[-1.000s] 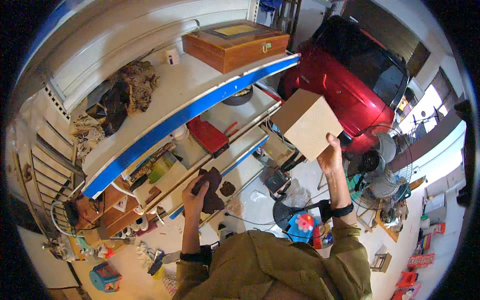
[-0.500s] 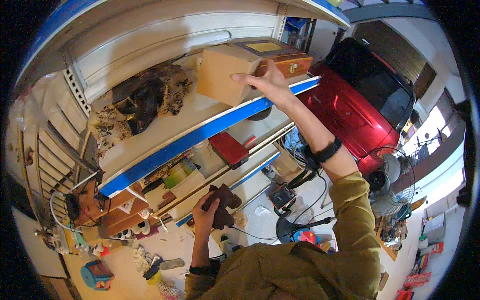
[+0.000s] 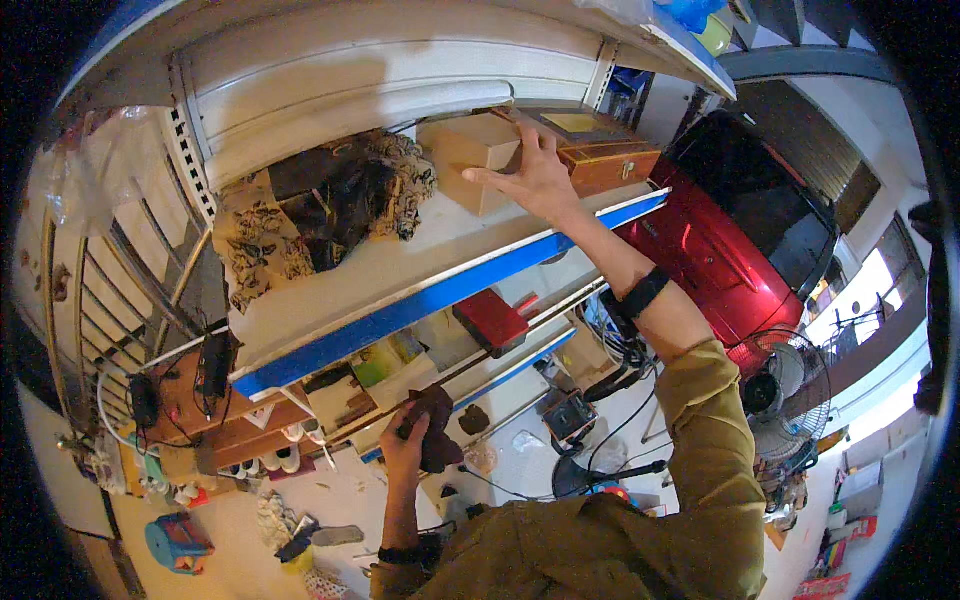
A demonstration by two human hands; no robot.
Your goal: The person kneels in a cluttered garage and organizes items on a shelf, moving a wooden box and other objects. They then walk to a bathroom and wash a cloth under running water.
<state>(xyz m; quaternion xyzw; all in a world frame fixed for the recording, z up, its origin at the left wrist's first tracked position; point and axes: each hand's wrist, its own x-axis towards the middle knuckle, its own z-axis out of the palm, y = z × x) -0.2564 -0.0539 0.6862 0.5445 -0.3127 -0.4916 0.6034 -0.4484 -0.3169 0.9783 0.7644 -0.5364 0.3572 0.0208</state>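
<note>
Car (image 3: 745, 235), red, parked to the right beyond the shelving; largest item in view.

Rack (image 3: 430, 300), metal w/ blue front edge, several tiers. Top tier carries most of the stock listed below.

Cloth (image 3: 320, 205), dark patterned heap, top tier, left of the boxes.

Case (image 3: 600, 150), brown wood w/ metal clasp, top tier, far right end, just behind and right of the carton.

Carton (image 3: 475, 160), plain cardboard, sits on top tier betw. cloth and case. Upright, touching the shelf.

Fan (image 3: 775, 390), pedestal type, on floor lower right, nr the car's front.

Red box (image 3: 490, 320), small, on a lower tier under the blue edge.

Right hand (image 3: 535, 180), arm stretched up, black band at wrist. Fingers spread, palm flat against carton's right face; pressing it, not wrapped round it. Fingertips overlap the case edge; contact w/ case can't be told.

Left hand (image 3: 405, 445), held low nr the lower tiers, closed around a rag.

Rag (image 3: 435, 435), dark brown, bunched, hangs out of left fist.

Sandal (image 3: 335, 535), dark, lies on floor lower left, well apart from both hands.
</note>
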